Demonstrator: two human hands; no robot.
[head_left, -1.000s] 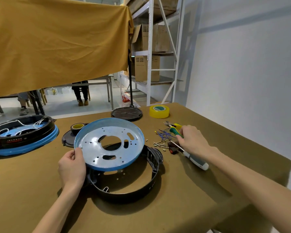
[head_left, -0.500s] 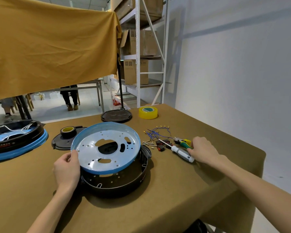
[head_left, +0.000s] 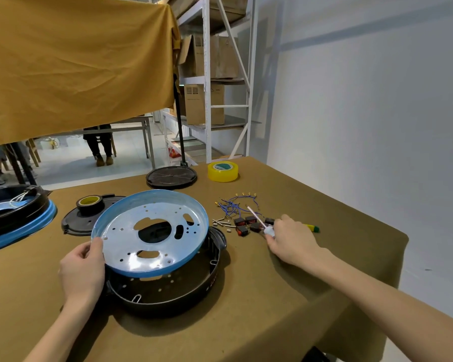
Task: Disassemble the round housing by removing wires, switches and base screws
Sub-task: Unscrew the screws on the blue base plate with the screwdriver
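Your left hand (head_left: 82,267) grips the near-left rim of the blue plate (head_left: 152,232), holding it tilted above the black housing (head_left: 168,288) on the table (head_left: 246,322). Your right hand (head_left: 292,240) is curled round the screwdriver (head_left: 259,222), its shaft pointing up and away. Just beside it lie the red switches (head_left: 242,226), blue wires (head_left: 232,206) and loose screws (head_left: 221,222).

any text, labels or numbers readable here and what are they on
None can be read.
Green and white label inside the yellow tape roll: blurred.
Red markings on the black round housing: too small.
Printed marks on the brown cardboard boxes on the shelf: blurred.
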